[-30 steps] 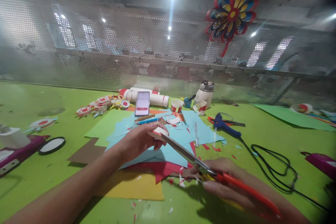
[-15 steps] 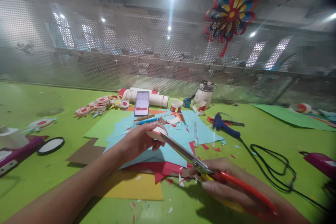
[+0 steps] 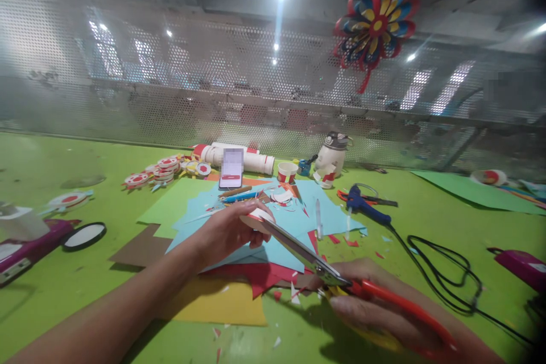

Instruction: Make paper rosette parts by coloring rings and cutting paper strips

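Observation:
My left hand [image 3: 226, 230] is closed on a small white and red paper piece [image 3: 258, 216], held a little above the pile of coloured paper sheets [image 3: 256, 239]. My right hand [image 3: 375, 307] grips orange-handled scissors [image 3: 324, 267] near the table's front. The long blades point up-left and their tip meets the paper piece at my left fingers. Blue, red, yellow and brown sheets lie under both hands on the green table [image 3: 63, 296].
A phone [image 3: 231, 168], white tubes, red-white paper discs [image 3: 164, 169] and a paper cup [image 3: 286, 171] stand at the back. A blue glue gun [image 3: 362, 205] with a black cable [image 3: 447, 273] lies right. Purple objects sit at both table edges. A paper flower [image 3: 375, 17] hangs on the mesh wall.
Hardly anything moved. The scissors and my right hand shifted very slightly; my left hand keeps the paper piece at the blade tip.

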Motion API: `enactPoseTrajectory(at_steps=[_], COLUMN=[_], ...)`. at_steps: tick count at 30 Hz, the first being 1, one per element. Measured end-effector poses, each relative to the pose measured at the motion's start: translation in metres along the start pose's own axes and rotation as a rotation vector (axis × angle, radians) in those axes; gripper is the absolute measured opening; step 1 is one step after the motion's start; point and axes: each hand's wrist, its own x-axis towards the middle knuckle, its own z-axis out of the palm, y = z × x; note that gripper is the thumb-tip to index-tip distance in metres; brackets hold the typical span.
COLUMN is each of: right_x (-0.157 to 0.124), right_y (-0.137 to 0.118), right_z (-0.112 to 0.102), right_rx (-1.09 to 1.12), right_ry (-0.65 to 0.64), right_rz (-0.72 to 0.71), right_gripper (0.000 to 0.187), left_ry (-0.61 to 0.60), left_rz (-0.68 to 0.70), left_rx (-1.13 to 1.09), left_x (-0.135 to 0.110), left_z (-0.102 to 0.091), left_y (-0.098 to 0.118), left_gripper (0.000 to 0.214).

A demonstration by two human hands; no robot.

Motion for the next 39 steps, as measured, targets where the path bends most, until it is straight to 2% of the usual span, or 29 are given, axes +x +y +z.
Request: enactPoseTrajectory(at_steps=[4, 10, 23, 30, 36, 39], right_x=[0.000, -0.002, 0.000, 0.010, 0.005, 0.004], right_y=[0.000, 0.003, 0.000, 0.004, -0.002, 0.008], right_z=[0.000, 0.002, -0.002, -0.010, 0.000, -0.003], right_rx=[-0.028, -0.029, -0.088, -0.129, -0.130, -0.140], right_ry=[-0.034, 0.016, -0.013, -0.173, 0.003, -0.031], right_rz=[0.002, 0.014, -0.044, -0.102, -0.087, -0.110], right_gripper=[0.022, 0.021, 0.021, 0.022, 0.020, 0.021], left_ry=[0.000, 0.033, 0.044, 0.071, 0.092, 0.122], left_rz=[0.001, 0.008, -0.024, -0.018, -0.023, -0.011], left_rx=[-0.017, -0.025, -0.071, -0.014, 0.096, 0.211], left_x=[0.001, 0.000, 0.000, 0.000, 0.002, 0.002], left_z=[0.001, 0.004, 0.004, 0.003, 0.000, -0.005], left_y=[-0.001, 0.000, 0.001, 0.001, 0.002, 0.004], left_gripper=[0.030, 0.032, 0.028, 0.030, 0.034, 0.034])
